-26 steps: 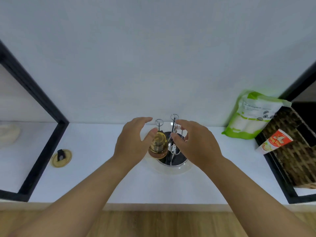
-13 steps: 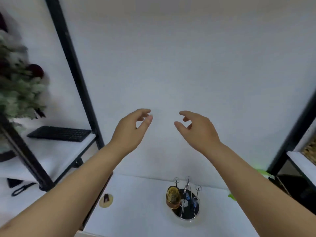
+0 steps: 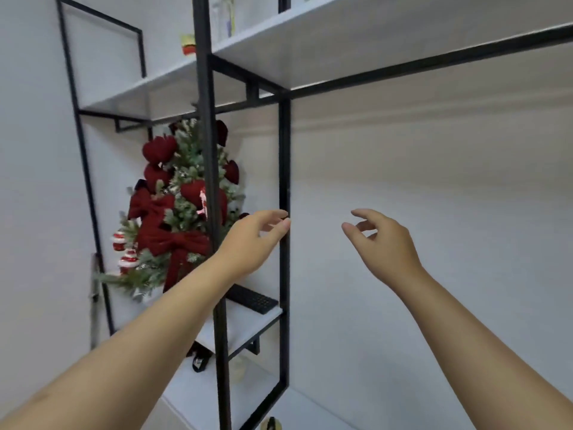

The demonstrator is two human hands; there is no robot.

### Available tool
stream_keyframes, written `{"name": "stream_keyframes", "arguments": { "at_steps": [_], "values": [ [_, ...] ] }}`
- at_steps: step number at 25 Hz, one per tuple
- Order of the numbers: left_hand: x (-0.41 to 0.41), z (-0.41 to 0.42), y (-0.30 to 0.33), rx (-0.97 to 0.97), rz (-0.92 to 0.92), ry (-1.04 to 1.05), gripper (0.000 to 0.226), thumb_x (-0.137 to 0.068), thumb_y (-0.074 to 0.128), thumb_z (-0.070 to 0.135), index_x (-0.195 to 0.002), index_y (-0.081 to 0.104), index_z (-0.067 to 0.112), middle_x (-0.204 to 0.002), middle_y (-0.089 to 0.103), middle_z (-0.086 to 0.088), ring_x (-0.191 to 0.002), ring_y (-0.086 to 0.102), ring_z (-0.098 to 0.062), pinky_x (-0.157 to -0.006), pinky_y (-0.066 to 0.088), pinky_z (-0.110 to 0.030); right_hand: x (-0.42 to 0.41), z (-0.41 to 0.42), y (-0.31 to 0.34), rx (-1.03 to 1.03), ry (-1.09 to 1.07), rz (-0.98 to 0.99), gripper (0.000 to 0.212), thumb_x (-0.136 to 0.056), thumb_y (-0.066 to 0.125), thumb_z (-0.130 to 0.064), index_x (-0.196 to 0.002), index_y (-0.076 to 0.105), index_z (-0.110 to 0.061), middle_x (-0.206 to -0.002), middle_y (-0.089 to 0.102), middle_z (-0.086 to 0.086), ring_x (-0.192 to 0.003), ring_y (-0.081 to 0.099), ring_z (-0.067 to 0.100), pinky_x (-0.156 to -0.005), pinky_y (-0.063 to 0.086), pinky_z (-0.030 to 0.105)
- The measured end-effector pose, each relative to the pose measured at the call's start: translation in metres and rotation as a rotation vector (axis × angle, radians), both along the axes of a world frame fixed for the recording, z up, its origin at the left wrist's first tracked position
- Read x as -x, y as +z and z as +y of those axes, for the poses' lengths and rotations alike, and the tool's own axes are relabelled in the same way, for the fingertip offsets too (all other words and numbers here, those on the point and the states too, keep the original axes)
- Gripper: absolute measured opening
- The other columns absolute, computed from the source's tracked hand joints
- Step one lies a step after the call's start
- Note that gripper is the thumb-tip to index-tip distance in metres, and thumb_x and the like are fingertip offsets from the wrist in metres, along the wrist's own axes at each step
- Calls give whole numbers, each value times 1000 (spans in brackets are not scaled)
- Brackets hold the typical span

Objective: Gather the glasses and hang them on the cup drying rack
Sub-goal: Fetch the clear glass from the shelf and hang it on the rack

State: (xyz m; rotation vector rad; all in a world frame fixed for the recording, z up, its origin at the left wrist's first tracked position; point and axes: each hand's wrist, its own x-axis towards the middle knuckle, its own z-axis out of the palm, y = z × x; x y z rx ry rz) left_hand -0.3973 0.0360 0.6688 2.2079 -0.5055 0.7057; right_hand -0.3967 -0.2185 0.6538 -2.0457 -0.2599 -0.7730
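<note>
Neither the cup drying rack nor any glass shows in the head view now. My left hand [image 3: 252,240] is raised in front of a black shelf post, fingers loosely curled and apart, holding nothing. My right hand [image 3: 383,243] is raised at the same height to the right, in front of the white wall, fingers apart and empty. Both forearms reach up from the bottom corners.
A black metal shelf frame [image 3: 284,181] with white boards stands ahead and to the left. A small Christmas tree with red bows [image 3: 173,212] sits on a left shelf, a black keyboard [image 3: 252,301] beside it. A white upper shelf [image 3: 341,35] hangs overhead.
The view has swung up and to the left, so the rack with its glasses has dropped out of sight. Both hands have left the rack and stay raised, empty.
</note>
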Motion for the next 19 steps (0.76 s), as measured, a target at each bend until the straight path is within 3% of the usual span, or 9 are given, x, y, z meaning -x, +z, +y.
{"name": "stream_keyframes", "arguments": {
  "at_steps": [4, 6, 10, 16, 19],
  "values": [
    [38, 53, 5, 49, -1, 118, 43, -103, 51, 52, -138, 63, 31, -125, 68, 17, -113, 61, 4, -94, 48, -19, -1, 66, 11, -222, 297, 85, 40, -99, 68, -44, -136, 66, -30, -110, 74, -4, -92, 76, 19, -79, 65, 40],
    [53, 84, 6, 86, 7, 182, 40, -102, 48, 56, -133, 64, 36, -122, 68, 19, -114, 61, 3, -97, 50, -25, 3, 104, 15, -311, 450, 172, 35, -102, 66, -37, -136, 66, -27, -110, 76, 2, -92, 77, 23, -71, 64, 36],
    [76, 147, 11, 195, 24, 314, 32, -104, 47, 54, -125, 65, 38, -118, 70, 16, -113, 63, -3, -93, 51, -30, 1, 182, 20, -283, 614, 210, 33, -104, 64, -37, -135, 66, -26, -108, 76, 2, -90, 76, 23, -71, 65, 35],
    [97, 238, 2, 336, 34, 439, 27, -105, 49, 49, -115, 68, 32, -108, 74, 11, -101, 69, -8, -95, 54, -36, -8, 285, 20, -205, 721, 247, 32, -105, 61, -40, -134, 66, -26, -108, 75, 1, -94, 77, 23, -77, 68, 40],
    [97, 292, -11, 298, 15, 515, 29, -103, 51, 50, -118, 67, 31, -113, 73, 8, -107, 67, -13, -99, 53, -38, -14, 339, 14, -171, 758, 274, 34, -105, 60, -42, -136, 65, -28, -110, 76, 2, -95, 77, 23, -78, 68, 40]
  ]
}}
